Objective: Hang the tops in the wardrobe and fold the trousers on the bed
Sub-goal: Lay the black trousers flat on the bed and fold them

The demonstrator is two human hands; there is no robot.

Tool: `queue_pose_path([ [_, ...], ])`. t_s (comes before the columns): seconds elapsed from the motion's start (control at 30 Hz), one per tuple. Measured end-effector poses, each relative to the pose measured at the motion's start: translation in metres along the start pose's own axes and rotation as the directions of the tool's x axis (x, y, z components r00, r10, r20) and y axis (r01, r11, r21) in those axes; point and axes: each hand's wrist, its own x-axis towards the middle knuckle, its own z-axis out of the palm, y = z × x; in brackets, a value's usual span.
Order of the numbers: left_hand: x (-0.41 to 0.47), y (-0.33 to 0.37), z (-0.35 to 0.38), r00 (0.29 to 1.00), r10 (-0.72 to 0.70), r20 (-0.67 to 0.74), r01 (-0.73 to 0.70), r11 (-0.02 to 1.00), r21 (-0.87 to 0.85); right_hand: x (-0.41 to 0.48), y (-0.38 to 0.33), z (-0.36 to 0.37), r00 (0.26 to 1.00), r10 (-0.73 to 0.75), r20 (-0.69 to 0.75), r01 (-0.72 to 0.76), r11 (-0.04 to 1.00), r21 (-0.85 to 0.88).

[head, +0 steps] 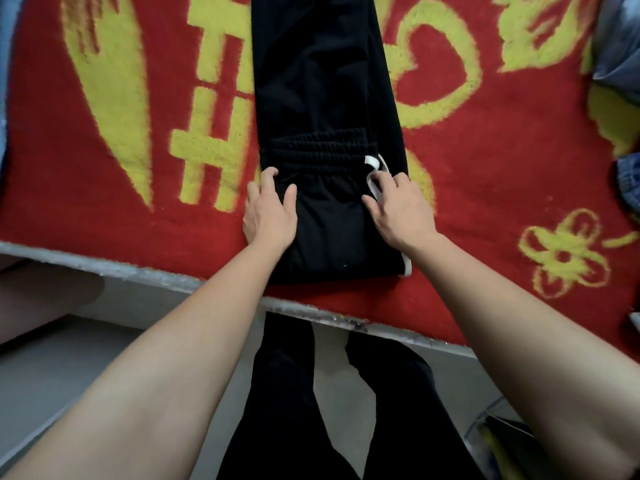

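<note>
At the far left a strip of light blue cloth (6,81) is seen along the edge of the view. The bed (145,273) is covered by a red blanket (485,188) with yellow patterns. The black trousers (325,81) are laid lengthwise down the middle of the blanket, with the near part folded over, so that the elastic waistband (318,150) lies on top of the legs and the fold is near the edge of the bed.

The left hand (270,209) is placed on the left edge of the folded part, just below the waistband. Its thumb is spread wide and laid flat on the black cloth, while the fingers (272,173) are bent over the edge, close together. Whether cloth is gripped under them cannot be told.

The right hand (401,209) is placed on the right edge of the fold. Its thumb is stretched out onto the cloth, and the bent fingers (389,180), slightly apart, are rested with their tips on the white cord (373,163) of the waistband. Nothing is seen pinched between them.

At the right edge of the blanket, well apart from the trousers, a grey-blue garment (620,46) and a piece of denim (628,181) are partly seen
</note>
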Motion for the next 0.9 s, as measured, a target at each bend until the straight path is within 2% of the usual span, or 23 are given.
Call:
queue_pose_path([
  [0.13,0.030,-0.012,-0.008,0.983,0.168,0.072,-0.171,0.985,0.031,0.008,-0.006,0.005,0.997,0.056,-0.052,-0.060,0.996,-0.065],
  [0.27,0.049,-0.018,-0.029,0.935,0.315,0.161,-0.327,0.943,0.055,0.011,-0.019,-0.010,0.981,0.187,0.045,-0.187,0.982,-0.007],
  [0.33,0.066,-0.008,-0.038,0.943,0.275,0.189,-0.282,0.959,0.016,0.020,-0.025,-0.024,0.948,0.310,0.073,-0.313,0.949,0.027],
  [0.37,0.075,0.000,-0.042,0.949,0.221,0.227,-0.217,0.975,-0.043,0.025,-0.029,-0.031,0.933,0.356,0.059,-0.358,0.933,0.042],
  [0.47,0.098,0.019,-0.054,0.942,0.089,0.323,-0.034,0.985,-0.172,0.043,-0.041,-0.043,0.905,0.424,-0.008,-0.420,0.898,0.131],
  [0.63,0.098,0.020,-0.053,0.950,0.021,0.312,0.016,0.993,-0.115,0.067,-0.059,-0.041,0.832,0.552,-0.056,-0.527,0.817,0.232],
  [0.77,0.063,0.011,-0.038,0.936,-0.061,0.346,0.079,0.996,-0.038,0.047,-0.050,-0.023,0.755,0.653,-0.062,-0.625,0.744,0.235],
  [0.83,0.039,0.003,-0.030,0.930,-0.092,0.357,0.107,0.994,-0.023,0.024,-0.040,-0.010,0.754,0.656,-0.028,-0.641,0.745,0.186],
  [0.9,0.018,-0.003,-0.022,0.932,-0.128,0.338,0.137,0.991,-0.003,0.002,-0.028,0.002,0.786,0.617,0.029,-0.617,0.780,0.107],
])
